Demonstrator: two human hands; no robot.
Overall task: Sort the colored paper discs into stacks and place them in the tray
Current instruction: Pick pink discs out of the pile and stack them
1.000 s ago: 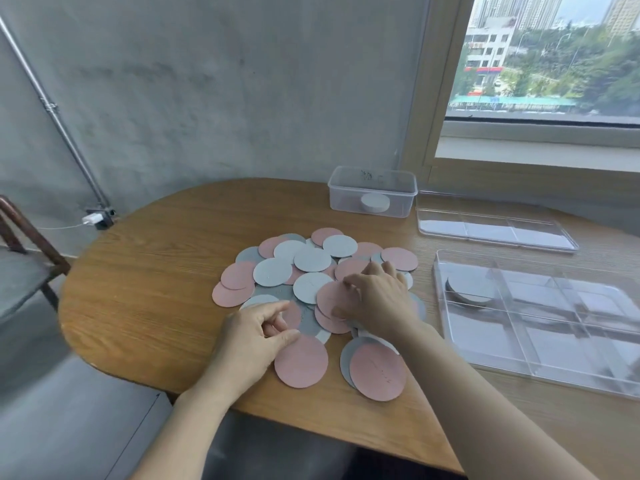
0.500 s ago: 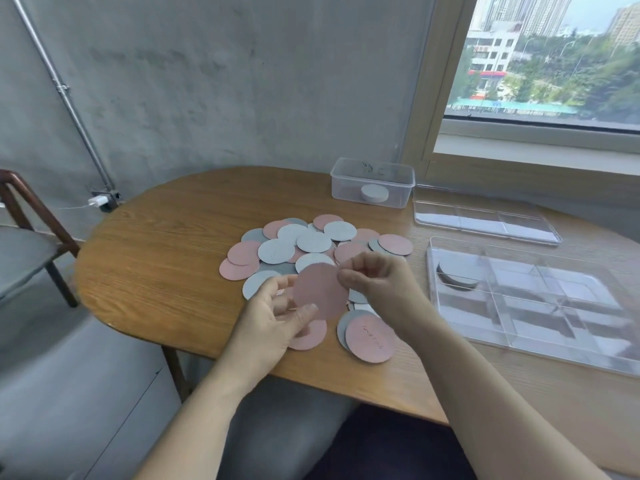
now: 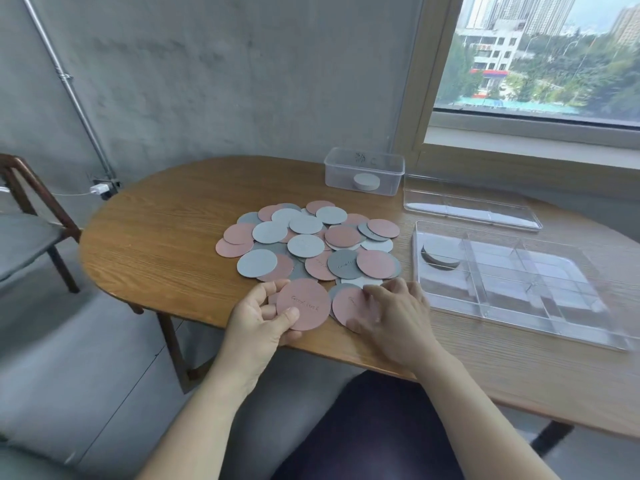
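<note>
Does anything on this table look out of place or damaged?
Nothing looks damaged or spilled. The pink and grey discs lie in a loose, overlapping heap on the table, but that is only the unsorted pile. The tray holds just one grey stack, in its far-left compartment.

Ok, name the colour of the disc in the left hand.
The disc is pink; head view.

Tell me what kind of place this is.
Likely an upper-floor city room, office or flat: bare concrete wall, wooden table, window over buildings and trees.
</note>
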